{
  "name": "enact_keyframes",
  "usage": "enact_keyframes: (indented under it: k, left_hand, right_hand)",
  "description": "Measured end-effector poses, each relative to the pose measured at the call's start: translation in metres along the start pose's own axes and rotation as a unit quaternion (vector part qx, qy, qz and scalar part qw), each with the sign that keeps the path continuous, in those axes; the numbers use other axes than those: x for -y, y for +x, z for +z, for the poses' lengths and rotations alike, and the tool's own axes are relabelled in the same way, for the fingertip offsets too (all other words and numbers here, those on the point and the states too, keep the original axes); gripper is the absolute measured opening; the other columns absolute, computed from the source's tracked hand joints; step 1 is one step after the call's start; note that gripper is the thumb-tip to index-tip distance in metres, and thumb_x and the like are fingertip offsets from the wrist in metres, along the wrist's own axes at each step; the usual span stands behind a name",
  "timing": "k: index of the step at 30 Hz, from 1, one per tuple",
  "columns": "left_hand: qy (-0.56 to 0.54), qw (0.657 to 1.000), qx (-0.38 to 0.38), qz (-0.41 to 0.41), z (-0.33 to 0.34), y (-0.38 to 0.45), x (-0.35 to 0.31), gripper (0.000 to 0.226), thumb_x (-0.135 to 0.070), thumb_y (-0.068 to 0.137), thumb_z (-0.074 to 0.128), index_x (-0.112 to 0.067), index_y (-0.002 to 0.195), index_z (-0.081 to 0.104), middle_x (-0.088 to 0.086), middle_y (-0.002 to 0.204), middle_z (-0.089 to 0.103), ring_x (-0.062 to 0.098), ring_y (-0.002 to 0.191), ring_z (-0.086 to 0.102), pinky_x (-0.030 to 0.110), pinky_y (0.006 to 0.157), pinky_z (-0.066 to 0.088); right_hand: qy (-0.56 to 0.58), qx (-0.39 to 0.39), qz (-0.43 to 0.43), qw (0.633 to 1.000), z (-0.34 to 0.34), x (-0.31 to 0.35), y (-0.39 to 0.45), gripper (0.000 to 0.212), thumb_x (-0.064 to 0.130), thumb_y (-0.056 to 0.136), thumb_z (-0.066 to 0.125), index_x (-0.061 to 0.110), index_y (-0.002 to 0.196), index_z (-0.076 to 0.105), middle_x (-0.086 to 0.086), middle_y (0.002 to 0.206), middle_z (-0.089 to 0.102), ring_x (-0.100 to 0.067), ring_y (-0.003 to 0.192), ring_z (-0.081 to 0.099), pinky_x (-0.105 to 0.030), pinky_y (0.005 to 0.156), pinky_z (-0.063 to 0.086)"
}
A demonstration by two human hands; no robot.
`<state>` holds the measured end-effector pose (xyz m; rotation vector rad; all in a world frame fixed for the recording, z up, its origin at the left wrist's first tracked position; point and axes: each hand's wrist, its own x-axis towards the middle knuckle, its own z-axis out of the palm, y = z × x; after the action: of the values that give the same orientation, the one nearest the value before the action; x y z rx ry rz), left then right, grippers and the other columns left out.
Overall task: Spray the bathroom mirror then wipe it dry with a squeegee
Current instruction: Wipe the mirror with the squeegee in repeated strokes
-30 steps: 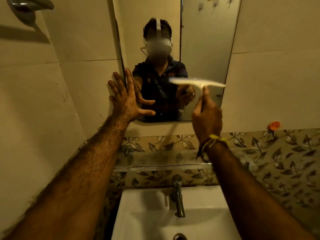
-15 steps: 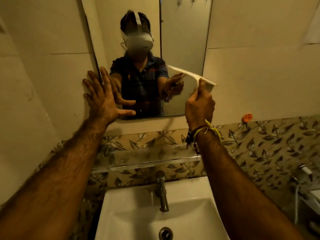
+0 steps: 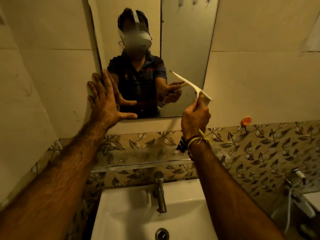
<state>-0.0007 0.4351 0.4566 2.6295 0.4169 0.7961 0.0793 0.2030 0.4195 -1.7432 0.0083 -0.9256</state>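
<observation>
The bathroom mirror (image 3: 185, 49) hangs on the tiled wall above the sink and reflects a person. My right hand (image 3: 195, 118) grips the handle of a white squeegee (image 3: 190, 84). Its blade lies tilted against the mirror's lower right part, left end high, right end low near the mirror's right edge. My left hand (image 3: 105, 103) is pressed flat, fingers spread, on the mirror's lower left corner and the wall beside it. No spray bottle is in view.
A glass shelf (image 3: 142, 161) runs below the mirror. Under it stand a metal tap (image 3: 160, 194) and a white sink (image 3: 138, 215). An orange hook (image 3: 246, 120) sticks on the wall at right. A hose fitting (image 3: 297, 175) is at far right.
The squeegee went from nearly level to steeply tilted and slid lower on the mirror. My left hand stayed flat on the mirror's corner. The camera view shifted slightly.
</observation>
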Motion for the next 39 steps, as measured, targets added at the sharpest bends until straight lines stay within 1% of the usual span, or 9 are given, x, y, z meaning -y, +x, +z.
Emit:
enact_keyframes:
  k: [4, 7, 9, 14, 16, 21, 27, 32, 39]
  left_hand:
    - [0.016, 1.0, 0.002, 0.007, 0.003, -0.003, 0.002, 0.167, -0.067, 0.043, 0.086, -0.018, 0.152, -0.03, 0.018, 0.16, -0.032, 0.043, 0.147, -0.027, 0.069, 0.118, 0.004]
    - [0.014, 1.0, -0.009, 0.019, 0.004, -0.003, 0.005, 0.164, -0.066, 0.046, 0.087, -0.019, 0.153, -0.028, 0.016, 0.161, -0.031, 0.042, 0.148, -0.027, 0.068, 0.118, 0.002]
    - [0.012, 0.999, -0.012, 0.034, 0.004, -0.004, 0.01, 0.163, -0.069, 0.046, 0.084, -0.019, 0.153, -0.028, 0.015, 0.162, -0.031, 0.04, 0.148, -0.027, 0.066, 0.118, 0.002]
    - [-0.016, 0.998, 0.018, 0.053, -0.003, -0.003, 0.032, 0.166, -0.059, 0.046, 0.091, -0.024, 0.15, -0.033, 0.007, 0.16, -0.036, 0.032, 0.146, -0.034, 0.058, 0.117, -0.007]
    - [-0.014, 0.998, 0.024, 0.057, -0.003, -0.002, 0.034, 0.166, -0.058, 0.046, 0.092, -0.023, 0.151, -0.033, 0.008, 0.16, -0.037, 0.034, 0.146, -0.034, 0.055, 0.116, -0.011]
    - [-0.023, 0.998, 0.015, 0.061, -0.002, 0.002, 0.033, 0.165, -0.054, 0.047, 0.093, -0.026, 0.15, -0.034, 0.007, 0.16, -0.037, 0.033, 0.145, -0.035, 0.053, 0.112, -0.012]
    - [-0.023, 0.997, 0.018, 0.07, -0.002, 0.002, 0.036, 0.163, -0.049, 0.05, 0.094, -0.023, 0.152, -0.03, 0.006, 0.161, -0.035, 0.034, 0.146, -0.033, 0.061, 0.115, -0.006]
    - [-0.045, 0.996, 0.028, 0.079, -0.006, 0.003, 0.044, 0.162, -0.046, 0.051, 0.096, -0.026, 0.152, -0.03, -0.001, 0.162, -0.034, 0.028, 0.147, -0.032, 0.056, 0.117, -0.005]
    - [-0.066, 0.994, 0.035, 0.077, -0.012, 0.001, 0.052, 0.16, -0.034, 0.055, 0.097, -0.029, 0.151, -0.032, -0.007, 0.161, -0.033, 0.021, 0.149, -0.028, 0.053, 0.123, 0.002]
  right_hand:
    - [0.0, 0.052, 0.01, 0.999, 0.009, -0.013, -0.062, 0.044, 0.018, 0.099, 0.042, 0.02, 0.143, 0.046, 0.014, 0.06, 0.049, 0.001, 0.048, 0.049, -0.005, 0.043, 0.042]
    - [-0.019, 0.17, 0.013, 0.985, 0.017, -0.02, -0.104, 0.045, 0.022, 0.098, 0.04, 0.024, 0.142, 0.047, -0.003, 0.084, 0.068, -0.016, 0.07, 0.065, -0.034, 0.064, 0.059]
    - [-0.006, 0.182, 0.034, 0.983, 0.019, -0.017, -0.11, 0.044, 0.022, 0.098, 0.041, 0.023, 0.141, 0.047, -0.008, 0.099, 0.071, -0.022, 0.084, 0.067, -0.039, 0.075, 0.059]
    - [0.038, 0.073, 0.002, 0.997, 0.02, 0.004, -0.109, 0.046, 0.026, 0.097, 0.041, 0.028, 0.143, 0.044, 0.005, 0.065, 0.057, -0.009, 0.053, 0.053, -0.024, 0.047, 0.043]
    - [0.051, 0.037, -0.026, 0.998, 0.027, 0.017, -0.098, 0.046, 0.028, 0.097, 0.041, 0.027, 0.143, 0.045, 0.011, 0.057, 0.049, -0.003, 0.047, 0.047, -0.009, 0.042, 0.032]
    - [0.038, 0.028, -0.025, 0.999, 0.041, 0.028, -0.077, 0.048, 0.023, 0.097, 0.042, 0.024, 0.145, 0.042, 0.007, 0.061, 0.055, -0.003, 0.046, 0.045, -0.007, 0.04, 0.029]
    - [-0.059, 0.152, -0.081, 0.983, 0.038, 0.016, -0.14, 0.055, 0.025, 0.097, 0.039, 0.027, 0.151, 0.028, 0.001, 0.062, 0.055, -0.014, 0.052, 0.052, -0.026, 0.044, 0.038]
    - [-0.064, 0.124, -0.151, 0.979, 0.054, 0.051, -0.111, 0.057, 0.029, 0.095, 0.035, 0.024, 0.151, 0.027, -0.003, 0.061, 0.058, -0.018, 0.049, 0.053, -0.028, 0.042, 0.045]
    - [-0.219, 0.22, -0.243, 0.919, 0.035, 0.011, -0.153, 0.068, 0.015, 0.089, 0.059, 0.017, 0.151, 0.03, 0.007, 0.051, 0.044, -0.01, 0.04, 0.034, -0.021, 0.037, 0.022]
